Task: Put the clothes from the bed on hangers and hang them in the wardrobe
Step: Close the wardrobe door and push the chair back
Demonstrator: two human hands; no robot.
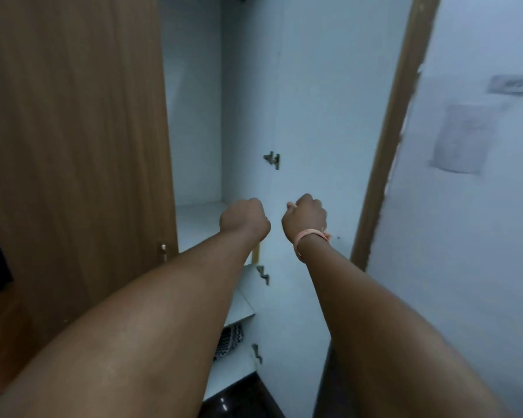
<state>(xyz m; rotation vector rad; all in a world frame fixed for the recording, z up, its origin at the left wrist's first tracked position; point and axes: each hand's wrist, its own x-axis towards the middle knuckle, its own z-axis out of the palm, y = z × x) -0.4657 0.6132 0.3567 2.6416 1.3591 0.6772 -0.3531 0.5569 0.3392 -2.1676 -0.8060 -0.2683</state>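
Both arms are reaching forward into the open wardrobe [254, 101]. The left hand [244, 220] is showing its back to the camera with the fingers curled into a fist, and nothing is showing in it. The right hand [305, 220], just beside it on the right, is also curling its fingers under; a fingertip is peeking out at its left edge, but whether it is pinching anything I cannot tell. A pink band [310, 236] is circling the right wrist.

The two hands are hovering close together but apart, in front of the pale inner wall, above a white shelf [197, 224]. Lower down, nearer the camera, a patterned black-and-white cloth [231, 339] is lying under another shelf, half hidden by the left forearm. Three metal hinges are sitting along the inner edge, the top one [273, 159] above the hands.

The closed brown door [73, 131] is filling the left side, and the open door's edge [396, 116] is slanting up on the right. Far right, a grey sheet [462, 137] is sticking to the wall. No hanger or clothes from the bed are showing here.
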